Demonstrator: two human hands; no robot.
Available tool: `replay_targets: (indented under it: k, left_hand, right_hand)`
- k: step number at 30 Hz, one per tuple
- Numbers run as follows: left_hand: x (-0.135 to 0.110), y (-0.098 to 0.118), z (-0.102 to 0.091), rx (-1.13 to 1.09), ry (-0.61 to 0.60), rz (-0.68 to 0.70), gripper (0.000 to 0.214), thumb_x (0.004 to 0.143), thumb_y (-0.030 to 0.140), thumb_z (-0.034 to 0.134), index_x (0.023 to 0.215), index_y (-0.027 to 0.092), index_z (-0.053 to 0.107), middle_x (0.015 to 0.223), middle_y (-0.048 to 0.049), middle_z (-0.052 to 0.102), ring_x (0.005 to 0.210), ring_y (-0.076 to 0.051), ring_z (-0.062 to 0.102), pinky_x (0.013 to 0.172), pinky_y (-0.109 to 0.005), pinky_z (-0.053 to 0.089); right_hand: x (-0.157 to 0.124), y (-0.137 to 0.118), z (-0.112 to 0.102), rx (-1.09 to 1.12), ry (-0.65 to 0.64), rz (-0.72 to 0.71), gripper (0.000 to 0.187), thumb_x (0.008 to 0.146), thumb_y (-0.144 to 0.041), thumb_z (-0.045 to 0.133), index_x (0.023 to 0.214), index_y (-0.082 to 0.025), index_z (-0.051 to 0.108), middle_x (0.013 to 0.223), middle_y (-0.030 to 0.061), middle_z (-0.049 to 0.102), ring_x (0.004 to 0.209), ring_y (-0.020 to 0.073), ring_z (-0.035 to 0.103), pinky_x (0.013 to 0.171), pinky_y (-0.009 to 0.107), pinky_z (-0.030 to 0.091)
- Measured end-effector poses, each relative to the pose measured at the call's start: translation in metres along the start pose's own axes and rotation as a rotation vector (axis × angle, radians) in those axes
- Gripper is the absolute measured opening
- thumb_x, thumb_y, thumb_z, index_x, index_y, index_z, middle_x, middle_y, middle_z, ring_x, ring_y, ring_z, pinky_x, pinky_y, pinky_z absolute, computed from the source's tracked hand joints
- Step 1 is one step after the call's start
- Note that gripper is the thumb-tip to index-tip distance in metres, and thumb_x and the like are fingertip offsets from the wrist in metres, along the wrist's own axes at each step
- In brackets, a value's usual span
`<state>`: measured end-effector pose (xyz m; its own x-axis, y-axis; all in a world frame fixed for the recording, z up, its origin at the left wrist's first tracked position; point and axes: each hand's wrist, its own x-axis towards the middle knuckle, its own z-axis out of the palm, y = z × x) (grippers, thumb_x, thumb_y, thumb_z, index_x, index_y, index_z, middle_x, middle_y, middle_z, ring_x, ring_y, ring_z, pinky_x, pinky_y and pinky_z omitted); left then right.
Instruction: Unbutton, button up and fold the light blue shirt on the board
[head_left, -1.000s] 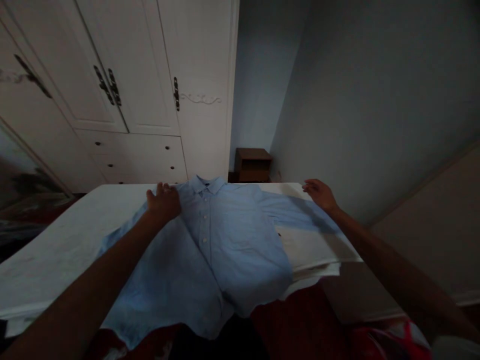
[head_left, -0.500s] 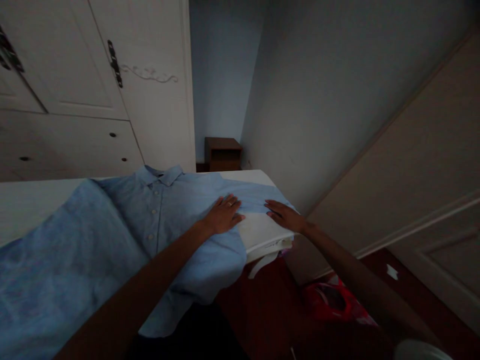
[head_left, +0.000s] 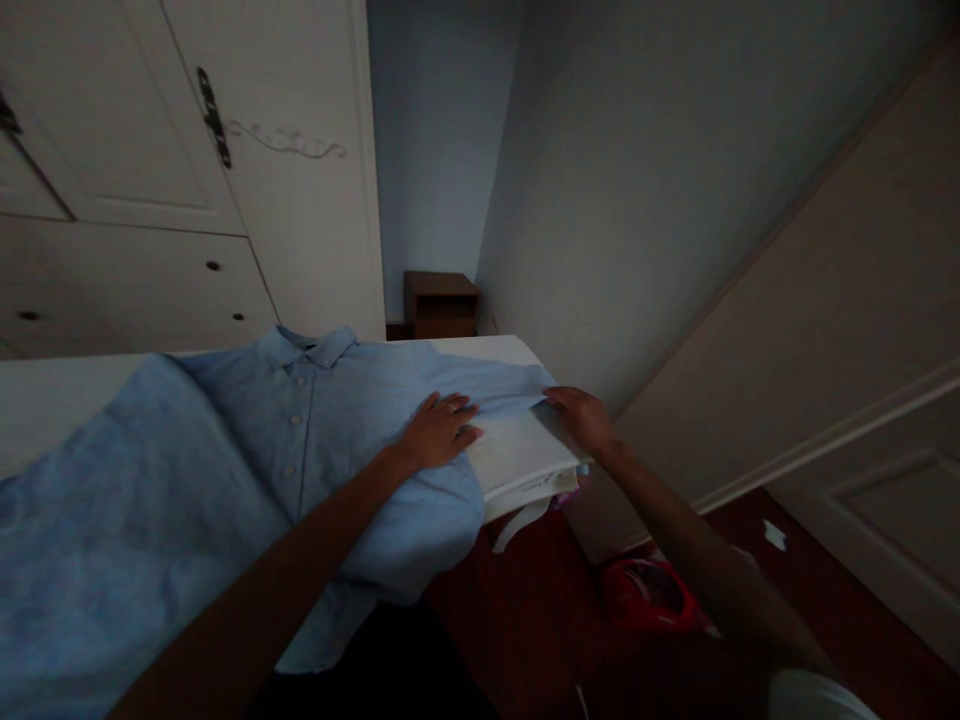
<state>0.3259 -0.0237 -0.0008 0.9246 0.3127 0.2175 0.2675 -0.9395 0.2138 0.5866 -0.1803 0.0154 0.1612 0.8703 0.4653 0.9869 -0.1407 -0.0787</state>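
A light blue button-up shirt (head_left: 360,400) lies front side up across a white-covered board (head_left: 517,455), its collar toward the far edge and its lower part hanging over the near side. My left hand (head_left: 439,430) rests flat on the shirt near the top of the sleeve, fingers spread, a ring on one finger. At the board's right end my right hand (head_left: 581,415) pinches the end of the sleeve (head_left: 499,385), which is slightly raised there. The fingertips of that hand are partly hidden.
A white wardrobe (head_left: 300,230) with dark handles stands behind the board. In the corner is a small brown cabinet (head_left: 442,290). A grey wall (head_left: 600,200) runs along the right. On the dark red floor lies a red bag (head_left: 649,597), with a white piece (head_left: 775,536) farther right.
My right hand has gone from lying with fingers out on the sleeve to gripping its end and lifting it a little. My left hand stays on the shirt.
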Motion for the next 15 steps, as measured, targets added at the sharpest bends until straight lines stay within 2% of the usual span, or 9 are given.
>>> replay_targets:
  k: [2,5,8,10,13,15]
  left_hand:
    - [0.001,0.000,0.000,-0.038,0.043,-0.009,0.049,0.096,0.045,0.038,0.137,0.019,0.045,0.144,-0.0127,0.050,0.136,-0.024,0.042,0.115,-0.051,0.024]
    - [0.001,-0.001,0.000,-0.094,0.153,-0.036,0.065,0.091,0.044,0.048,0.144,0.011,0.032,0.145,-0.0194,0.045,0.136,-0.027,0.041,0.114,-0.047,0.029]
    - [0.000,-0.002,0.001,-0.145,0.256,0.001,0.081,0.084,0.043,0.058,0.147,0.005,0.024,0.149,-0.0223,0.038,0.139,-0.029,0.036,0.114,-0.044,0.031]
    - [-0.002,-0.003,0.002,-0.187,0.285,0.023,0.083,0.080,0.039,0.063,0.147,0.006,0.025,0.148,-0.0211,0.040,0.137,-0.029,0.039,0.114,-0.043,0.033]
    - [-0.004,-0.005,0.000,-0.235,0.310,-0.044,0.068,0.081,0.028,0.060,0.143,0.011,0.037,0.141,-0.0160,0.051,0.130,-0.026,0.048,0.111,-0.042,0.038]
    - [-0.005,-0.006,-0.001,-0.235,0.306,-0.102,0.055,0.084,0.021,0.052,0.138,0.013,0.045,0.135,-0.0128,0.057,0.125,-0.024,0.054,0.110,-0.041,0.040]
  right_hand:
    - [0.006,-0.017,-0.002,0.076,0.126,-0.025,0.037,0.089,-0.009,0.042,0.111,-0.019,0.069,0.109,0.0076,0.073,0.101,0.0217,0.068,0.092,0.039,0.054]
    - [0.016,-0.058,0.000,0.168,0.239,-0.131,0.033,0.090,-0.011,0.043,0.109,-0.017,0.069,0.109,0.0093,0.072,0.103,0.0217,0.066,0.093,0.038,0.053]
    - [0.023,-0.102,0.010,0.207,0.191,-0.238,0.027,0.092,-0.013,0.046,0.106,-0.019,0.069,0.107,0.0087,0.072,0.100,0.0205,0.066,0.091,0.035,0.052]
    - [0.026,-0.126,0.018,0.214,0.134,-0.291,0.025,0.092,-0.014,0.047,0.103,-0.019,0.069,0.106,0.0084,0.072,0.098,0.0201,0.066,0.090,0.034,0.052]
    - [0.029,-0.148,0.024,0.235,0.090,-0.275,0.023,0.095,-0.020,0.047,0.101,-0.020,0.069,0.105,0.0084,0.072,0.098,0.0199,0.065,0.091,0.034,0.051]
    - [0.029,-0.153,0.021,0.259,0.077,-0.260,0.024,0.097,-0.026,0.046,0.104,-0.020,0.068,0.105,0.0084,0.072,0.100,0.0200,0.064,0.093,0.035,0.050]
